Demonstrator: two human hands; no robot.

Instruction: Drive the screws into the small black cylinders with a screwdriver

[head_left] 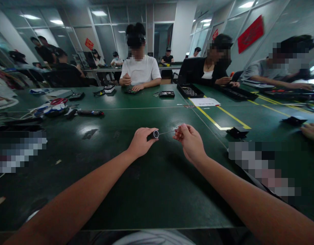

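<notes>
My left hand (141, 142) is closed around a short black cylinder (155, 134) with a pale ring at its round end, which faces right and towards me. Its exact kind does not show. From that end a thin pale rod or wire (167, 132) runs to my right hand (191, 141), whose thumb and fingers pinch its outer end. A small reddish bit shows at those fingertips. Whether the rod enters the cylinder or only touches it, I cannot tell. Both hands are raised over the green table (136, 197).
At the left lie a dark pen-like tool (90, 113) and red-handled scissors (59, 101) among cables. A black tray (189, 91) and white paper (204, 101) are at the back right, with a black bracket-like part (237, 132) nearer. Several people sit around; a co-worker's hand (311, 132) is far right.
</notes>
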